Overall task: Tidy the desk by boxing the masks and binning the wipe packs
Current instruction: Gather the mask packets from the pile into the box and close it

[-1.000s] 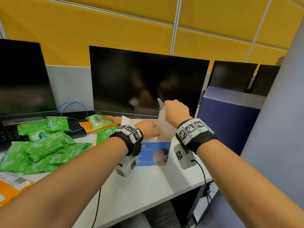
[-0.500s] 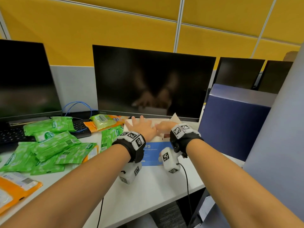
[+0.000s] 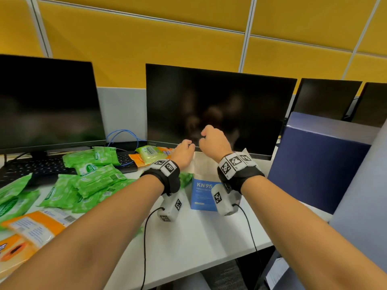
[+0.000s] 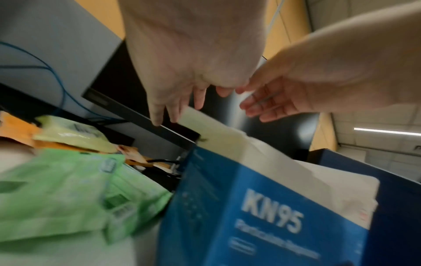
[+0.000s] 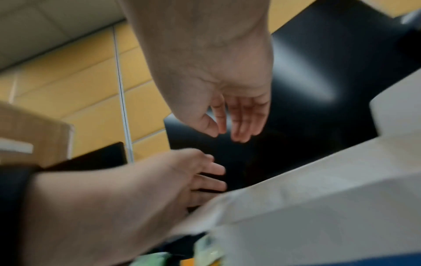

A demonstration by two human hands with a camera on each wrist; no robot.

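The blue KN95 mask box [image 3: 202, 195] lies on the white desk [image 3: 199, 237] in front of the middle monitor, its white top flaps [image 4: 214, 129] standing open. My left hand [image 3: 185, 149] reaches with straight fingers to the box's far flap and holds nothing. My right hand [image 3: 211, 139] hovers just above the box, its fingers loosely curled and empty, as the right wrist view [image 5: 237, 122] confirms. Several green wipe packs [image 3: 92, 181] lie heaped to the left of the box. What is inside the box is hidden.
A yellow-green pack [image 3: 149, 152] rests on an orange pack behind the left hand, and more orange packs [image 3: 27, 233] lie at the near left. A keyboard [image 3: 31, 168] and two dark monitors [image 3: 219, 109] line the back. A dark blue partition [image 3: 318, 164] stands on the right.
One second ago my right hand held a white mask above the box. Both hands then pressed down on the box. Now the right hand has lifted away empty.
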